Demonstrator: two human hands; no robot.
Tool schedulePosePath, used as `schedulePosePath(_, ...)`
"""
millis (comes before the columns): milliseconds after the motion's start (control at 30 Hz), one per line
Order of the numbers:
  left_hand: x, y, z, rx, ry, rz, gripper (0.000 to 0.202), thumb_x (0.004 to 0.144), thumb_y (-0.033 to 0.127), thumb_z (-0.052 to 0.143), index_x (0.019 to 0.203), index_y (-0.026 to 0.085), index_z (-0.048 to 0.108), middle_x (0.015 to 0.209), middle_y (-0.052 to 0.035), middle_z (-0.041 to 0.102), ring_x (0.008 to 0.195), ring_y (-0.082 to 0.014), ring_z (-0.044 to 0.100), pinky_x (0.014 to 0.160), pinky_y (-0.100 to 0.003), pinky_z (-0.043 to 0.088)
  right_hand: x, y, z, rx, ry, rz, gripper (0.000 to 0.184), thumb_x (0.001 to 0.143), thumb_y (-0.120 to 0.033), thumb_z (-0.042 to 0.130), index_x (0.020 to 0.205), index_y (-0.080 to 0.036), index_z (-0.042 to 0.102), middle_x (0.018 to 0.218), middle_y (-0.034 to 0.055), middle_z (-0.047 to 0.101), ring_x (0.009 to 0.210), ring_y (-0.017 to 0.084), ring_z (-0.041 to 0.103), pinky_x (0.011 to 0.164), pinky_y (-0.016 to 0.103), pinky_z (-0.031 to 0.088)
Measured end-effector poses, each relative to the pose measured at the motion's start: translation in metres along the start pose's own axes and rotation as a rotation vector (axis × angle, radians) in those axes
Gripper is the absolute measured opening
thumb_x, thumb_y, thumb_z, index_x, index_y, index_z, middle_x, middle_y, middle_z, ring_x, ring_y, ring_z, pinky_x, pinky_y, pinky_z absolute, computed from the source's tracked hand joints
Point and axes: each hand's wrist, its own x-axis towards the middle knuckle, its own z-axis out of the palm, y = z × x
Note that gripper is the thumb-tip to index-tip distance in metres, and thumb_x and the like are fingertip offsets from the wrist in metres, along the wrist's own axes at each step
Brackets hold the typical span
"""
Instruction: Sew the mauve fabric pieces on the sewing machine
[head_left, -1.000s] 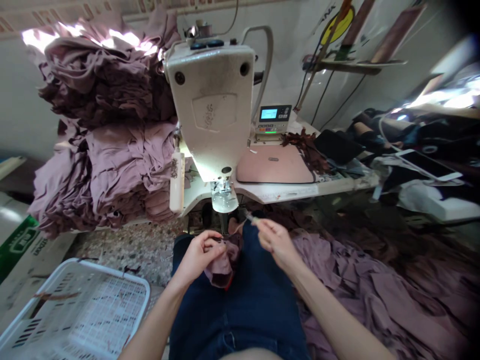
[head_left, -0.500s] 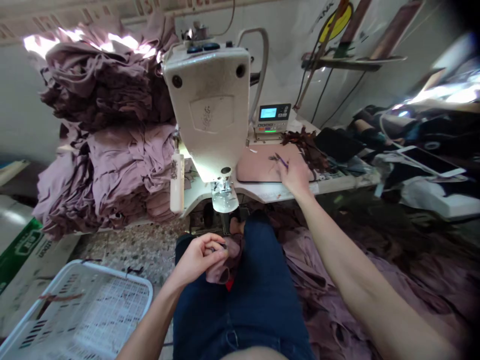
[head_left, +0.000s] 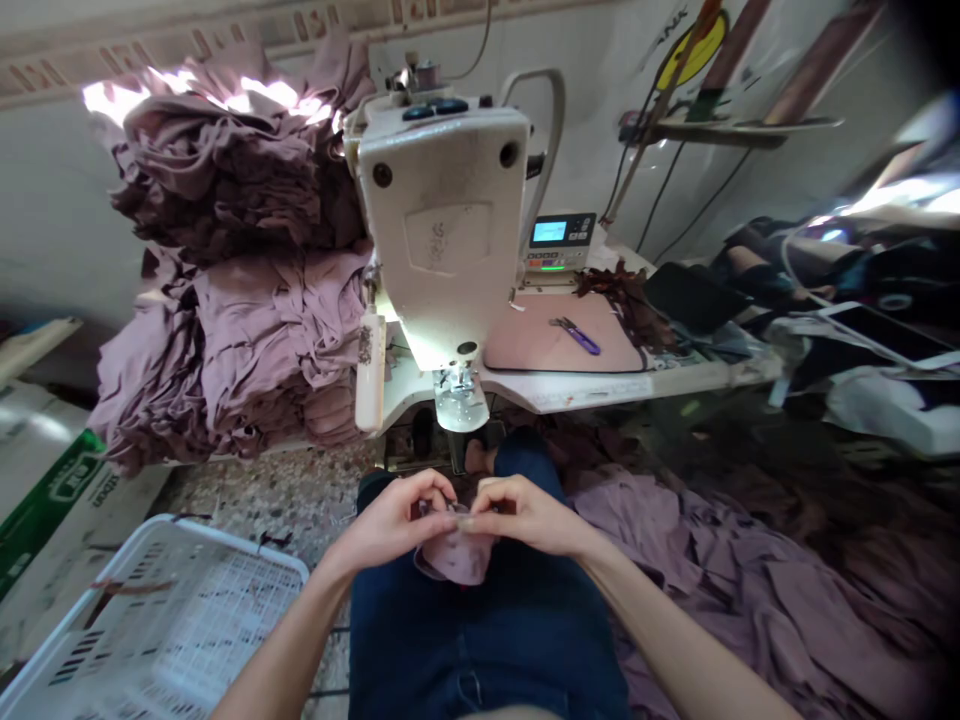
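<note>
Over my lap in dark jeans, my left hand (head_left: 396, 517) and my right hand (head_left: 522, 513) meet, both pinching a small mauve fabric piece (head_left: 459, 556). The fingers of each hand are closed on its upper edge. A purple-handled thread snipper (head_left: 576, 335) lies on the pink mat (head_left: 555, 350) of the sewing table, apart from both hands. The white sewing machine (head_left: 444, 230) stands just beyond my knees.
Tall stacks of mauve fabric (head_left: 232, 290) fill the left of the table. A white plastic basket (head_left: 150, 620) sits at the lower left on the floor. More mauve cloth (head_left: 750, 590) is heaped at the right. A control panel (head_left: 559, 240) glows behind the machine.
My right hand left the snipper on the pink mat and came back down to my lap, where it now pinches the fabric piece together with my left hand.
</note>
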Motion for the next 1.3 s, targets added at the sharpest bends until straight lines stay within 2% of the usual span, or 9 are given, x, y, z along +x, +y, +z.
schedulePosePath(100,0.004,-0.007,0.003,-0.114,0.075,-0.006,0.031,0.096,0.043,0.080,0.106,0.016,0.067,0.076,0.0025,0.062,0.065,-0.0113,0.058,0.060,-0.021,0.046,-0.005,-0.013,-0.009,-0.029,0.139,0.030,0.043,0.088,-0.060,0.083,0.080,-0.017,0.082,0.078,0.0035,0.069,0.068,0.016,0.062,0.061,0.026,0.047)
schedulePosePath(200,0.009,-0.011,0.006,-0.260,0.120,0.005,0.045,0.094,0.051,0.081,0.120,0.016,0.068,0.073,0.0055,0.055,0.051,-0.0087,0.051,0.049,-0.020,0.043,-0.008,-0.022,-0.009,0.054,0.247,0.127,0.051,0.083,-0.066,0.084,0.077,-0.017,0.076,0.062,-0.0008,0.061,0.050,0.013,0.053,0.048,0.024,0.040)
schedulePosePath(300,0.013,-0.008,0.004,-0.211,0.144,0.065,0.046,0.096,0.053,0.078,0.123,0.015,0.078,0.076,0.0023,0.057,0.047,-0.0083,0.051,0.045,-0.022,0.041,-0.011,-0.030,-0.004,0.056,0.346,0.125,0.053,0.084,-0.068,0.082,0.075,-0.017,0.072,0.055,-0.0033,0.055,0.044,0.011,0.046,0.044,0.024,0.034)
schedulePosePath(467,0.016,0.003,-0.002,0.161,0.269,0.323,0.030,0.105,0.040,0.069,0.105,0.018,0.089,0.073,-0.0041,0.062,0.069,-0.0152,0.060,0.063,-0.025,0.043,-0.020,-0.051,0.006,-0.300,0.579,-0.193,0.039,0.099,-0.047,0.076,0.072,-0.018,0.077,0.066,0.0016,0.063,0.059,0.015,0.055,0.056,0.028,0.042)
schedulePosePath(567,0.018,0.009,-0.004,0.159,0.294,0.341,0.031,0.106,0.038,0.066,0.097,0.016,0.087,0.078,-0.0052,0.065,0.073,-0.0159,0.060,0.066,-0.025,0.043,-0.021,-0.061,0.010,-0.449,0.648,-0.374,0.027,0.103,-0.033,0.072,0.081,-0.019,0.082,0.070,0.0018,0.065,0.062,0.015,0.058,0.059,0.028,0.044)
schedulePosePath(667,0.020,0.017,-0.006,0.056,0.331,0.300,0.034,0.106,0.040,0.065,0.090,0.015,0.082,0.084,-0.0054,0.066,0.074,-0.0157,0.059,0.068,-0.025,0.045,-0.014,-0.067,0.008,-0.485,0.704,-0.465,0.024,0.103,-0.029,0.072,0.083,-0.020,0.082,0.069,0.0011,0.063,0.061,0.015,0.056,0.059,0.029,0.043)
schedulePosePath(867,0.029,0.037,-0.008,-0.022,0.440,0.211,0.036,0.101,0.045,0.068,0.085,0.014,0.078,0.080,-0.0045,0.068,0.074,-0.0166,0.059,0.068,-0.025,0.046,0.011,-0.071,-0.007,-0.375,0.788,-0.401,0.027,0.097,-0.031,0.076,0.074,-0.019,0.078,0.065,-0.0009,0.059,0.058,0.014,0.050,0.057,0.028,0.040)
schedulePosePath(1033,0.038,0.046,-0.009,0.012,0.610,0.140,0.036,0.090,0.047,0.079,0.076,0.015,0.071,0.068,-0.0003,0.062,0.063,-0.0130,0.052,0.059,-0.023,0.041,0.022,-0.071,-0.020,-0.214,0.772,-0.262,0.035,0.091,-0.046,0.080,0.070,-0.018,0.077,0.062,0.0004,0.062,0.056,0.015,0.047,0.055,0.029,0.038)
schedulePosePath(1300,0.064,0.045,-0.017,-0.208,0.615,0.182,0.040,0.089,0.052,0.081,0.094,0.021,0.057,0.067,0.0066,0.048,0.056,-0.0103,0.044,0.052,-0.021,0.031,0.035,-0.074,-0.034,-0.247,0.847,-0.244,0.045,0.090,-0.057,0.077,0.069,-0.017,0.076,0.062,0.0023,0.062,0.060,0.017,0.050,0.059,0.030,0.042)
